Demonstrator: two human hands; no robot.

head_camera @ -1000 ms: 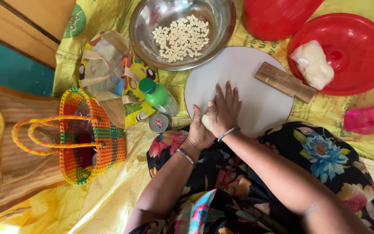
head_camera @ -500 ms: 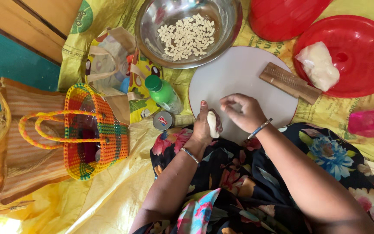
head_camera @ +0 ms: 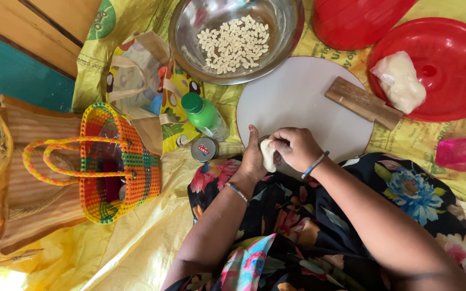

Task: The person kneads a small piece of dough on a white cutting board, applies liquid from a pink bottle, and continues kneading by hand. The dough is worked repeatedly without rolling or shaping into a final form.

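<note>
Dough lump (head_camera: 268, 154) sits between both hands at the 6 o'clock edge of the round white board (head_camera: 303, 102). Left hand (head_camera: 253, 159) stands on edge at the lump's 9 o'clock, palm against it. Right hand (head_camera: 296, 148) curls over it from 3 o'clock, fingers (head_camera: 279, 144) pinching the dough. Both hold the lump.

Wooden block (head_camera: 363, 102) lies at the board's 3 o'clock. Steel bowl (head_camera: 236, 37) of small pale pieces at 12 o'clock.

Versus 0.5 s ago: right hand more tightly curled over the lump; lump and left hand show in much the same spot.
</note>
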